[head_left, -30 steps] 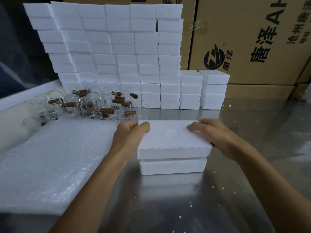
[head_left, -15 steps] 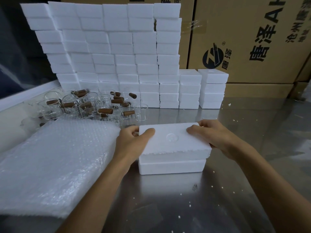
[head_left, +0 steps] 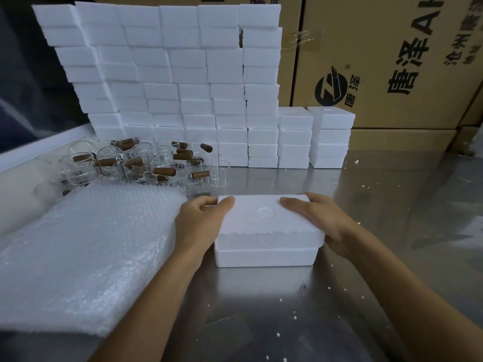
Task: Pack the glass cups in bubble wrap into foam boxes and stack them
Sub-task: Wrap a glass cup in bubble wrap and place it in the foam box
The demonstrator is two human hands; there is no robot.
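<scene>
lid now seated lower on foam box | left hand, right hand grip lid

cardboard carton printed with large "唐泽", a round logo, smaller "唐泽" beside it

Steel table as landmark: shiny, reflective, white foam crumbs scattered on its near and right parts. Cardboard cartons stacked behind table's far edge, black Chinese print and round black logo on right one, clear tape across seam. White ledge along table's left side, dark window above.
</scene>
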